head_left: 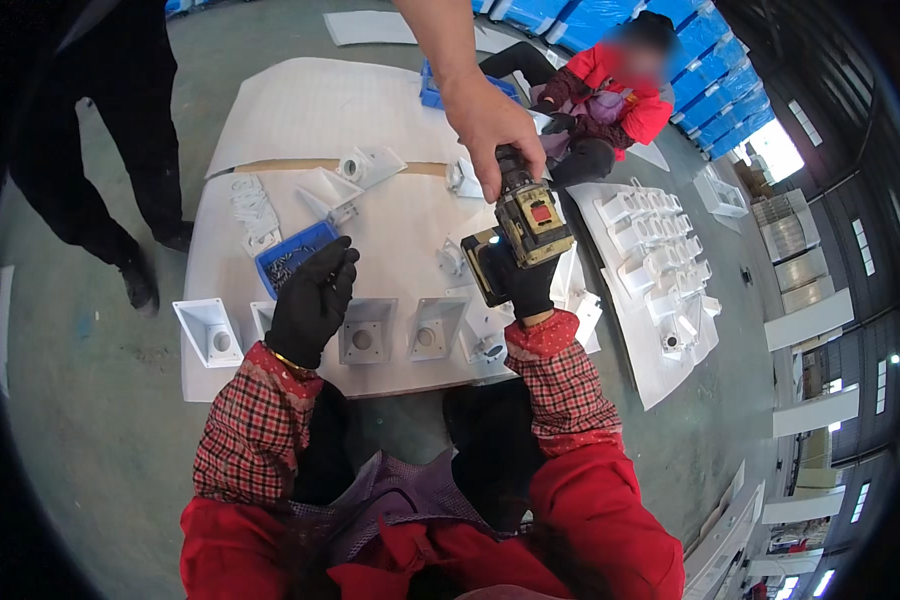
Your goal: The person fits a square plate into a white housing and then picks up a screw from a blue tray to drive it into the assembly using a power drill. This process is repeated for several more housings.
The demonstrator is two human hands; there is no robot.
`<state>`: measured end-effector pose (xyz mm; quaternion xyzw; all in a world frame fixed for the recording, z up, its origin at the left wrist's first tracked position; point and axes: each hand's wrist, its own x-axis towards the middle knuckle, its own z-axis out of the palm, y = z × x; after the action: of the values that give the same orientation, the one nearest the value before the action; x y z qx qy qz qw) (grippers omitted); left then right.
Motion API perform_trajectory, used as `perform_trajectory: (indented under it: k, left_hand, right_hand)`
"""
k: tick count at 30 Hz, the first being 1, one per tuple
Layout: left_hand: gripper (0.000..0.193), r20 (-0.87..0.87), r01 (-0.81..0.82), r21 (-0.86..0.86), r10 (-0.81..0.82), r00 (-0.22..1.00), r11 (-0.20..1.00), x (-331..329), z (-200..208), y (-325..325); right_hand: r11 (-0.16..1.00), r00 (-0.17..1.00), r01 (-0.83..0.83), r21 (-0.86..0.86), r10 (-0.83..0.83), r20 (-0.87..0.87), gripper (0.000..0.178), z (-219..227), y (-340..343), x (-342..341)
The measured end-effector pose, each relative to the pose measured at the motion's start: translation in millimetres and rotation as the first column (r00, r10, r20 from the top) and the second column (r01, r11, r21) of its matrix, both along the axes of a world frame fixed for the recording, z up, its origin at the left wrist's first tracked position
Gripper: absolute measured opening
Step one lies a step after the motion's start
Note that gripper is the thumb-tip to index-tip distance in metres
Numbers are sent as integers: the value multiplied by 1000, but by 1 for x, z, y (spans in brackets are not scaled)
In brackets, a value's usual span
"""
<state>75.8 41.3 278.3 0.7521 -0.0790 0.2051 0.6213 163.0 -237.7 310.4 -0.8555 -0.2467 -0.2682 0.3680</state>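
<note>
My right hand [532, 288], in a black glove, is wrapped round the handle of a yellow-and-black cordless drill [536, 222]. Another person's bare hand [490, 125] reaches in from the top and grips the drill's front end. My left hand [315, 303], also gloved in black, is closed with its fingers bunched together. Whatever it may hold is hidden. Just beyond it sits a blue tray [298, 250] of small dark screws. White box-shaped brackets [368, 331] with round holes stand in a row along the near edge of the white board, close to both hands.
More white brackets [370, 165] and a pile of white strips [254, 207] lie on the board [310, 110]. Rows of white parts [660, 250] fill a second board at right. A co-worker in red [610, 100] sits beyond; a standing person's legs [120, 160] are at left.
</note>
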Motion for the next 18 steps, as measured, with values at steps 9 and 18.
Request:
perform_trajectory:
  k: [9, 18]
  left_hand:
    - [32, -52, -21, 156, 29, 998, 988, -9, 20, 2]
    - [33, -69, 48, -27, -50, 996, 999, -14, 8, 7]
  right_hand:
    - [852, 978, 8, 524, 102, -182, 27, -12, 5, -3]
    - [808, 829, 0, 589, 329, -452, 25, 29, -3, -66]
